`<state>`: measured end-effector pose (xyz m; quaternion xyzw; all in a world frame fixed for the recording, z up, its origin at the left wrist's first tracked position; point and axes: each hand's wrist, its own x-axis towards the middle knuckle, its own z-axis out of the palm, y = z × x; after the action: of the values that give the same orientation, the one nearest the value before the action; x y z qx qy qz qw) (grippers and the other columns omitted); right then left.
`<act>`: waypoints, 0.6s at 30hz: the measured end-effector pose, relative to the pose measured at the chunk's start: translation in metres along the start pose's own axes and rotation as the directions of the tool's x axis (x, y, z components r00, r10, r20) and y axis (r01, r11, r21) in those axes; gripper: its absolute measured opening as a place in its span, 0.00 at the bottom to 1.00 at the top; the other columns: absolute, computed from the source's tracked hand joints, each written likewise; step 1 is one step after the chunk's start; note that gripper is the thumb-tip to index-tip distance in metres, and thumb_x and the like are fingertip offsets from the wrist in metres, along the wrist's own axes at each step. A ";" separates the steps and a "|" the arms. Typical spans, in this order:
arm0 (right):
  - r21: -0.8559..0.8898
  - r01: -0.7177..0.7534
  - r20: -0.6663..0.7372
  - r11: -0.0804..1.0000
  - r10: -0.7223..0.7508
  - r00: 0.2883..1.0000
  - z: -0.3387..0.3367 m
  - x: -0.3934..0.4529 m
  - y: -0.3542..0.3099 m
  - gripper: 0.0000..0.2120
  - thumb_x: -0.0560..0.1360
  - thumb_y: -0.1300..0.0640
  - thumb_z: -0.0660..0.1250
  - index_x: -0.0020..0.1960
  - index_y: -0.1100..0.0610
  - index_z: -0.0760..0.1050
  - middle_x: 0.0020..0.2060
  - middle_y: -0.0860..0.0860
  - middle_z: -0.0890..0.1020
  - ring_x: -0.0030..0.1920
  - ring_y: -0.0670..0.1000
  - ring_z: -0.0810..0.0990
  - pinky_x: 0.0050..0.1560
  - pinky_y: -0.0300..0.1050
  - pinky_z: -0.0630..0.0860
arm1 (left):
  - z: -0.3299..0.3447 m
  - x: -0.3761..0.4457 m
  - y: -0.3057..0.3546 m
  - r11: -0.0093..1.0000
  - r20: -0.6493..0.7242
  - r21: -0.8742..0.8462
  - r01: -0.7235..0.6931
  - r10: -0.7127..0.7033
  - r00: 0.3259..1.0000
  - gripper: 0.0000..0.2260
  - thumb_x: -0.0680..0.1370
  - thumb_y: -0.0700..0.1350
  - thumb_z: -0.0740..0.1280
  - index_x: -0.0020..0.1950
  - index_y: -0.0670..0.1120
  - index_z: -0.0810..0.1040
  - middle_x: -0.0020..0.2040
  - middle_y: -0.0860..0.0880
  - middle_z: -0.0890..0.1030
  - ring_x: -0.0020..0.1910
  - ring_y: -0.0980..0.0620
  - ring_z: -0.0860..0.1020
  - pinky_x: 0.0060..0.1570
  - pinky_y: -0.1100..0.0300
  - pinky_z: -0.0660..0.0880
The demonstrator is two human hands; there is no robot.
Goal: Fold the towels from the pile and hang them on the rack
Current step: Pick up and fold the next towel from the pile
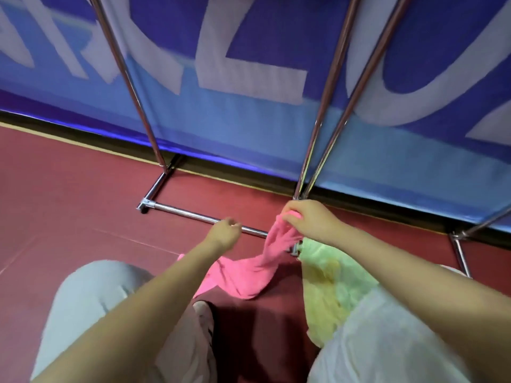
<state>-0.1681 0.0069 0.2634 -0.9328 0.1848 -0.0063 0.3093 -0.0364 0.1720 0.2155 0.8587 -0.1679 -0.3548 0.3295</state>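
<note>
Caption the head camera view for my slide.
Right hand lifts a pink towel off the floor by the rack.

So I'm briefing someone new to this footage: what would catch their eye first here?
The pink towel trails from the floor up to the right hand, which pinches its top end, at centre. Right of it lies a yellow-green towel. The chrome rack stands behind, against a blue banner.
</note>
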 end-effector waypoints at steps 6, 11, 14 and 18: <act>0.107 0.157 -0.174 0.982 -0.137 0.975 -0.045 -0.070 -0.038 0.06 0.76 0.60 0.65 0.46 0.58 0.80 0.39 0.44 0.81 0.43 0.40 0.76 0.44 0.27 0.68 | 0.011 -0.080 0.053 0.930 -0.004 -0.211 -0.301 0.307 0.952 0.15 0.83 0.41 0.54 0.62 0.42 0.78 0.59 0.45 0.79 0.59 0.47 0.76 0.61 0.51 0.72; 0.326 0.159 -0.258 0.932 -0.074 0.963 -0.043 -0.105 -0.036 0.12 0.77 0.67 0.59 0.46 0.56 0.79 0.42 0.45 0.82 0.46 0.39 0.78 0.52 0.32 0.70 | 0.045 -0.117 0.062 0.932 0.063 -0.203 -0.299 0.317 0.946 0.17 0.84 0.42 0.51 0.38 0.48 0.70 0.42 0.48 0.71 0.46 0.52 0.67 0.45 0.60 0.63; 0.364 0.145 -0.272 0.920 -0.043 0.961 -0.041 -0.119 -0.031 0.16 0.78 0.69 0.58 0.44 0.51 0.77 0.42 0.43 0.81 0.46 0.39 0.78 0.53 0.32 0.70 | 0.060 -0.121 0.056 0.933 0.111 -0.229 -0.276 0.307 0.945 0.18 0.84 0.42 0.51 0.34 0.49 0.69 0.35 0.53 0.70 0.42 0.52 0.67 0.45 0.58 0.63; 0.395 0.118 -0.249 0.911 -0.017 0.968 -0.033 -0.127 -0.029 0.15 0.77 0.68 0.57 0.44 0.52 0.78 0.42 0.43 0.81 0.48 0.41 0.78 0.54 0.34 0.70 | 0.068 -0.131 0.054 0.890 0.147 -0.409 -0.200 0.281 0.948 0.17 0.82 0.48 0.54 0.41 0.54 0.80 0.32 0.57 0.78 0.37 0.59 0.72 0.43 0.60 0.70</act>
<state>-0.2804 0.0538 0.3204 -0.8463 0.1830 -0.1682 0.4712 -0.1790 0.1711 0.2814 0.7079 -0.2322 -0.4225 0.5161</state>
